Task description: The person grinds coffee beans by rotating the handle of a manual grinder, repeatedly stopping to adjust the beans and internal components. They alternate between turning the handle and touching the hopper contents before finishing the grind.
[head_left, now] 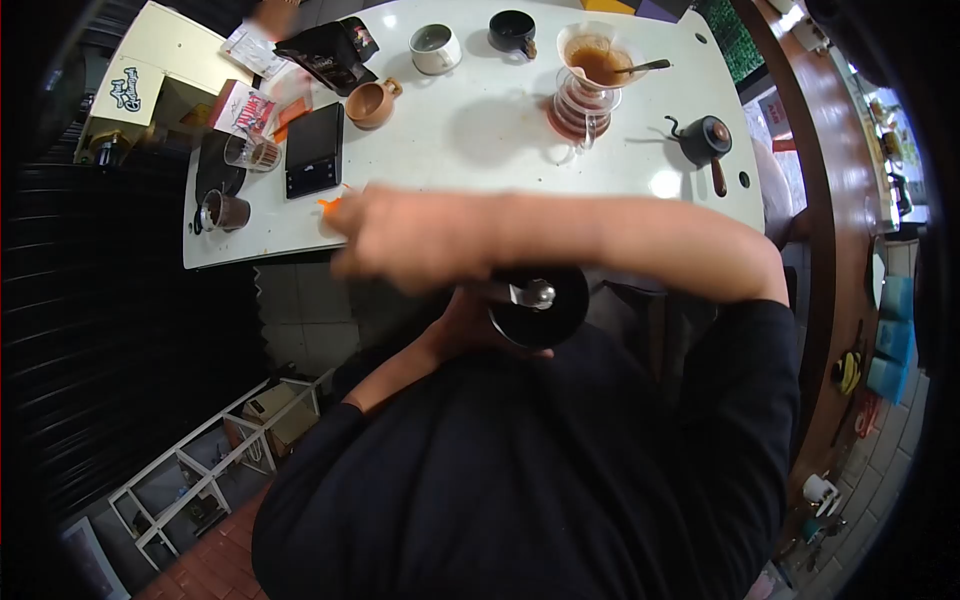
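Note:
A black hand coffee grinder [568,312] is held against my dark shirt, its round top facing up. My left hand [475,318] wraps around its side, closed, with a fingertip showing below the rim. From the silver centre nut a metal crank [518,294] runs left, under my right forearm. My right hand [385,235] is smeared by motion but looks curled closed at the crank's end; the knob is hidden. Just beyond it, a small orange item [328,207] lies at the near table edge.
On the white table [470,150] stand a black scale [314,150], a brown cup [371,104], a white cup [434,50] and a black cup [512,33]. Farther right are a dripper [600,62] over a glass server [583,115] and a gooseneck kettle [704,141]. Two small glasses sit left.

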Demonstrator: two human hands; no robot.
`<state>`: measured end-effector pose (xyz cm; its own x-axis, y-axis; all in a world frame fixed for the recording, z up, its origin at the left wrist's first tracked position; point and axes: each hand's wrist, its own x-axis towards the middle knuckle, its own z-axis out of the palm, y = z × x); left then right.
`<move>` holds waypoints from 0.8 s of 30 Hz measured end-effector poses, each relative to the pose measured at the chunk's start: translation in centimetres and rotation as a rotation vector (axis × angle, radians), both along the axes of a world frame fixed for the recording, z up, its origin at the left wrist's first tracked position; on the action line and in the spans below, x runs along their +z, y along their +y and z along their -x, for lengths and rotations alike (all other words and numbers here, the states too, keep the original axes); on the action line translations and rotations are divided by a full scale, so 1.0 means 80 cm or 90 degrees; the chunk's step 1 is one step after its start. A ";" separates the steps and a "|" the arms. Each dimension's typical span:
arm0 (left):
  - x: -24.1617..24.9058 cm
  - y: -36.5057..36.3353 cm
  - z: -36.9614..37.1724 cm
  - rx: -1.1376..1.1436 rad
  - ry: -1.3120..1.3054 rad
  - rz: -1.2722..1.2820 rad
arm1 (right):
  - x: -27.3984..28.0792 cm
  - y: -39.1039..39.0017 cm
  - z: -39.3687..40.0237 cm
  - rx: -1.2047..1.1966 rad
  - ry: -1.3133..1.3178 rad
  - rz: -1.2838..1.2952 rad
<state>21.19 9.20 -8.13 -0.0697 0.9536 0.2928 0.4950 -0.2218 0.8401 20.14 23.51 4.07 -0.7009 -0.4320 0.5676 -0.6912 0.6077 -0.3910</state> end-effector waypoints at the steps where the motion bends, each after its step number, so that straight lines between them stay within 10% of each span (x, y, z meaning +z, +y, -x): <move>1: -0.009 0.000 0.004 0.017 0.002 -0.122 | -0.014 0.021 0.014 -0.026 -0.026 0.039; 9: 0.020 -0.023 0.018 0.248 -0.455 0.011 | -0.052 0.109 -0.064 -0.245 -0.251 0.163; 16: 0.007 -0.023 0.043 0.254 -0.353 0.021 | 0.000 0.012 -0.154 -0.016 -0.211 0.120; 24: 0.045 -0.022 0.022 0.205 -0.116 0.083 | 0.014 -0.078 -0.008 0.169 -0.020 0.097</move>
